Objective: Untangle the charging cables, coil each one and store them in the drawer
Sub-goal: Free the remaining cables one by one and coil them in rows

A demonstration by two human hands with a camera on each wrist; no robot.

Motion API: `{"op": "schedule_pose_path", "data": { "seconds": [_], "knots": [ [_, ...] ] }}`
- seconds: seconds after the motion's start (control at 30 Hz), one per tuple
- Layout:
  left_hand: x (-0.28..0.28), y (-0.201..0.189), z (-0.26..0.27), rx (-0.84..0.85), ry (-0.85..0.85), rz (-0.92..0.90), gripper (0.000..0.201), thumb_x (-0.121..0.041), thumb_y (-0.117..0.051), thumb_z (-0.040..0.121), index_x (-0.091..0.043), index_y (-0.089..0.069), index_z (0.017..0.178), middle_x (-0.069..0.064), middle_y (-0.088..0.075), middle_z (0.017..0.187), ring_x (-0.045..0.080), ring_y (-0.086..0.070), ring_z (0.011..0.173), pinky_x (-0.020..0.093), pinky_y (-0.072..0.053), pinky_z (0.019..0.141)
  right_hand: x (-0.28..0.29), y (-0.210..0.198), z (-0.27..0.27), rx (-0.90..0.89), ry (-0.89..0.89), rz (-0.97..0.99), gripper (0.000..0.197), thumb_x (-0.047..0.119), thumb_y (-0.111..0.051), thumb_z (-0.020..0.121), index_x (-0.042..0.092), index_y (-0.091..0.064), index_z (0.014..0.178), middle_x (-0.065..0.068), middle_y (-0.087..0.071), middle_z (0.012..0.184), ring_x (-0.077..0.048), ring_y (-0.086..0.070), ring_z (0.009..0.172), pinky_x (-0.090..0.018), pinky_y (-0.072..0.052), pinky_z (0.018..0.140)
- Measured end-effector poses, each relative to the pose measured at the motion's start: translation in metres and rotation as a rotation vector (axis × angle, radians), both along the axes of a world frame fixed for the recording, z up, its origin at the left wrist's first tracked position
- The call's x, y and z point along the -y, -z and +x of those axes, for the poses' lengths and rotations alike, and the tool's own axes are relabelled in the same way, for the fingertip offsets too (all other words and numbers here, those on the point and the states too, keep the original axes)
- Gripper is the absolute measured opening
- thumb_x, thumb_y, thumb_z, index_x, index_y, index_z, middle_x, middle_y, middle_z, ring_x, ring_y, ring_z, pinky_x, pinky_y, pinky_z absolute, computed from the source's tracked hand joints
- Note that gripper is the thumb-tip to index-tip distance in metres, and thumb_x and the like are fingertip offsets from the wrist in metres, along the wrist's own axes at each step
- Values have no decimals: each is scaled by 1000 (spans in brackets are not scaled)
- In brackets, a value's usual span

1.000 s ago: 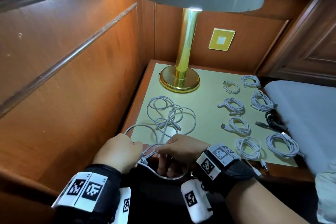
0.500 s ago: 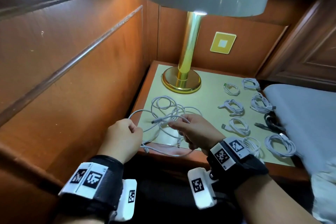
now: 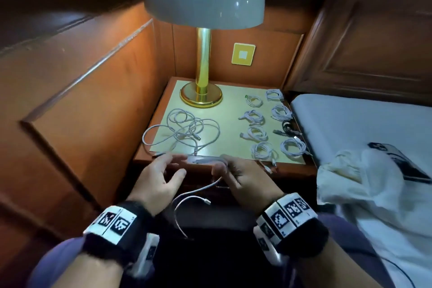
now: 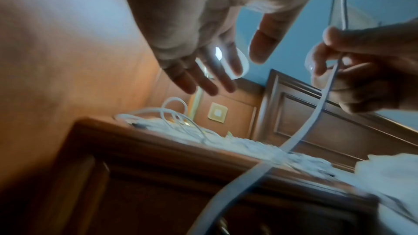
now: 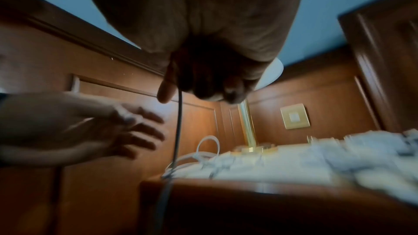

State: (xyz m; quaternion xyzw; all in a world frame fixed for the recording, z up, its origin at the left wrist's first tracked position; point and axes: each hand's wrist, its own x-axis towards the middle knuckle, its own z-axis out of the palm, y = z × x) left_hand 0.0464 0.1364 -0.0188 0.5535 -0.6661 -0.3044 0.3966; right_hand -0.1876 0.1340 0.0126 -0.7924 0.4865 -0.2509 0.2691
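Eight coiled cables (image 3: pixel 263 124) were seen laid in two rows on the right half of the desk (image 3: pixel 229 128), one of them black (image 3: pixel 288 127); none was yet stored, and the drawer could not be made out as open. A loose tangle of white cables (image 3: pixel 184 128) was left on the near left of the desk. One white cable (image 3: pixel 198 190) was held pinched in the right hand (image 3: pixel 243 180), its free end hanging below the desk's near edge. The left hand (image 3: pixel 159 177) was spread wide, holding nothing, just beside it.
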Motion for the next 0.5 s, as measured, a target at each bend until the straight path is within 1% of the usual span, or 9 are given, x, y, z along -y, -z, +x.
{"op": "schedule_pose_path", "data": {
  "seconds": [0.07,0.13,0.17,0.23,0.27,0.33,0.4,0.47,0.5],
  "knots": [
    [-17,6,-19,-120,124,80,27,-23,-61,93,-32,-66,117,-10,-73,110,6,-66,105,30,-50,99,-33,17,-6,94,-5,83,22,40,-49,100,27,-66,95,11,-66,82,-10,-62,81,-31,-49,79],
    [-40,8,-41,-204,257,160,31,-27,-52,93,-25,-66,121,-6,-74,112,8,-66,109,27,-48,101,-65,26,-12,335,7,195,15,19,-56,91,19,-70,96,5,-71,92,-12,-66,90,-26,-50,85],
    [-52,8,-50,-223,329,196,30,-28,-50,95,-21,-68,117,-5,-75,109,8,-67,106,23,-48,98,-78,25,-17,494,9,270,20,10,-54,88,14,-72,96,-1,-72,95,-16,-68,94,-26,-51,86],
    [-70,10,-62,-207,425,232,27,-31,-47,98,-23,-72,93,-4,-72,87,7,-64,86,22,-48,83,-100,17,-31,806,10,473,35,0,-46,78,7,-76,95,-14,-73,97,-25,-68,96,-28,-52,82],
    [-75,10,-64,-202,435,239,30,-32,-46,99,-25,-70,81,-4,-67,76,8,-59,76,22,-46,74,-108,12,-38,944,5,588,40,1,-43,73,4,-77,94,-20,-72,96,-28,-68,96,-29,-54,80],
    [-82,8,-67,-251,387,227,33,-30,-50,100,-22,-64,72,-4,-57,67,8,-51,64,20,-43,62,-122,6,-48,1137,-42,753,38,7,-44,74,-2,-75,96,-24,-69,94,-32,-69,90,-34,-57,75],
    [-86,6,-68,-226,306,124,32,-26,-56,101,-14,-62,72,-10,-54,62,5,-47,58,17,-41,57,-135,7,-50,1148,6,799,29,5,-50,79,-2,-67,102,-20,-67,88,-28,-68,68,-35,-58,61],
    [-90,5,-70,-163,210,8,29,-24,-59,100,-14,-62,74,-16,-54,58,0,-46,54,14,-37,55,-143,17,-48,1036,113,797,31,3,-57,85,2,-52,116,-12,-64,79,-16,-50,46,-27,-48,44],
    [-92,4,-71,-159,171,-27,27,-25,-59,100,-15,-63,75,-15,-56,57,1,-48,53,14,-37,55,-146,21,-47,949,153,801,30,5,-58,92,5,-49,121,-8,-59,72,-12,-39,43,-23,-40,39]
  ]
}}
